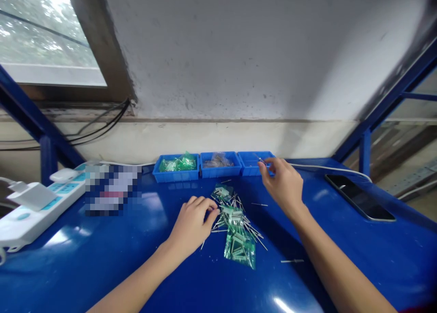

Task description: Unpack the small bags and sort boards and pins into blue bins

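Observation:
My left hand (193, 222) rests on the blue table with its fingers curled, the fingertips touching the pile of thin metal pins and small green packets (235, 226); what it holds, if anything, is hidden. My right hand (282, 181) reaches out over the right blue tray (251, 165) and pinches a small metal pin at its fingertips. Beside it stand the middle blue tray (218, 169) with clear bags and the left blue tray (160, 172) with green packets.
A white power strip (30, 208) with a plugged adapter lies at the left. A black phone (358, 197) lies at the right with a white cable behind it. A blurred-out item (109, 188) sits left of the trays. A loose pin (292, 260) lies near my right forearm.

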Demonstrator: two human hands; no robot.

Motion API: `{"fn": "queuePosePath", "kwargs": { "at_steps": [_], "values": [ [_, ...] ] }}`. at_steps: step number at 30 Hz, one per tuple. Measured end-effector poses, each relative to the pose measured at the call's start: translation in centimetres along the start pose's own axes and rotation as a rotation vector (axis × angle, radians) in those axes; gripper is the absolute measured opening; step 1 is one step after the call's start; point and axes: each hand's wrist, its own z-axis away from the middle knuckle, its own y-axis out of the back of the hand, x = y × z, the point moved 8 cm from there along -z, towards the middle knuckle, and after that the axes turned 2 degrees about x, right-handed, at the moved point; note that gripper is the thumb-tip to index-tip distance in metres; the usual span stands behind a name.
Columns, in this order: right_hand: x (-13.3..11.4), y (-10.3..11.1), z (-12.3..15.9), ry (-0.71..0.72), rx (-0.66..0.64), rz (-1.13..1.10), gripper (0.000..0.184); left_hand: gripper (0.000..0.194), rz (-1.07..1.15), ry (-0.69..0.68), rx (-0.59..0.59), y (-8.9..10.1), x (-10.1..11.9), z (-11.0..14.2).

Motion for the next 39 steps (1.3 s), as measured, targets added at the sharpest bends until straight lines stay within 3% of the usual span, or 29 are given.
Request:
{"fn": "queuePosePath", "kwargs": {
  "at_steps": [2,4,7,10,12,15,20,23,29,32,35,37,39],
  "values": [
    [2.7,-2.1,0.0,-0.111,-0.204,0.124,0.042,0.011,-0.100,-0.003,-0.033,-0.6,-0.2,-0.3],
    [2.9,-3.9,0.9,-0.107,-0.377,0.099,0.045,0.011,-0.155,0.010,-0.057,-0.7,-0.7,-0.4],
    [-1.4,-4.4,2.7,0.084,-0.472,-0.163,0.035,0.017,-0.171,0.020,-0.051,-0.2,-1.4,-0.4],
    [-7.0,-3.5,4.8,0.345,-0.497,-0.413,0.026,0.018,-0.063,-0.015,-0.041,0.5,-1.4,-0.3],
    [-9.4,-3.0,6.0,0.471,-0.497,-0.494,0.019,0.019,0.038,-0.056,-0.021,1.0,-1.1,-0.2],
    [-10.8,-2.5,6.9,0.555,-0.467,-0.558,0.012,0.021,0.125,-0.095,0.024,1.7,-0.7,0.0],
    [-10.5,-2.0,6.6,0.539,-0.421,-0.603,0.017,0.017,0.210,-0.087,0.057,2.3,-0.6,0.3],
    [-10.5,-1.7,6.4,0.517,-0.424,-0.624,0.023,0.013,0.186,-0.151,0.109,3.2,0.0,0.5],
    [-10.8,-1.5,6.7,0.491,-0.411,-0.643,0.018,0.027,0.111,-0.209,0.135,3.7,0.7,0.4],
    [-11.1,-0.2,6.5,0.585,-0.350,-0.615,0.015,0.030,0.138,-0.217,0.050,3.6,0.9,0.4],
    [-9.9,1.8,4.4,0.608,-0.170,-0.565,0.015,0.017,0.119,-0.218,-0.185,3.2,0.5,1.2],
    [-7.1,2.6,2.0,0.480,-0.005,-0.468,0.018,0.016,0.067,-0.224,-0.340,3.0,-0.5,2.2],
    [-2.9,2.0,-0.3,0.227,0.093,-0.243,0.021,0.015,0.017,-0.220,-0.399,3.2,-1.9,3.0]
  ]
}}
